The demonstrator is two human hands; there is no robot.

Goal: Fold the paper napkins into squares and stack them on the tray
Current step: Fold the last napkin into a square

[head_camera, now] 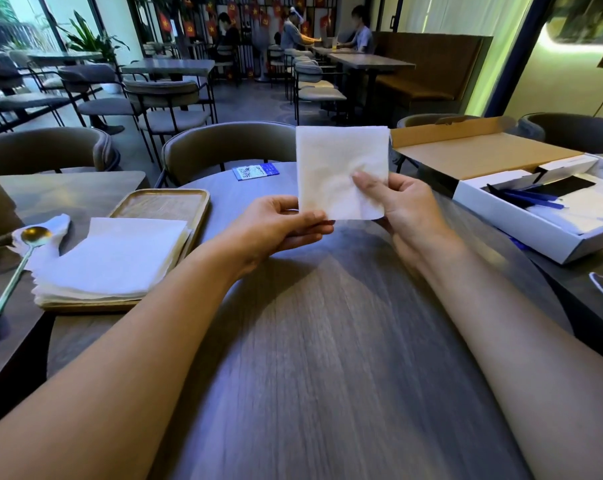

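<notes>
Both hands are raised over the table [328, 341] at the centre of the frame, sharing one white napkin [338, 168] that stands upright between them, already folded to a square. Her or his left hand [279, 225] pinches the napkin's lower left corner between thumb and curled fingers; the right hand [402, 209] grips the lower right part, thumb laid across the front face and fingers tucked behind the paper. At the left of the frame sits a wooden tray [161, 206], and on its nearer half lies a stack of napkins [116, 261], flat and white, its edges overhanging the tray's rim a little. Further left, a gold spoon [19, 261] rests on a crumpled napkin [59, 225] beside the tray. Beyond the held napkin, a small blue card [256, 172] with a printed code lies on the table's far edge. At the right of the frame an open white box [522, 216] with a cardboard lid holds dark blue items I cannot make out. Grey chairs [224, 147] ring the table, and people sit at tables in the upper middle of the frame.
</notes>
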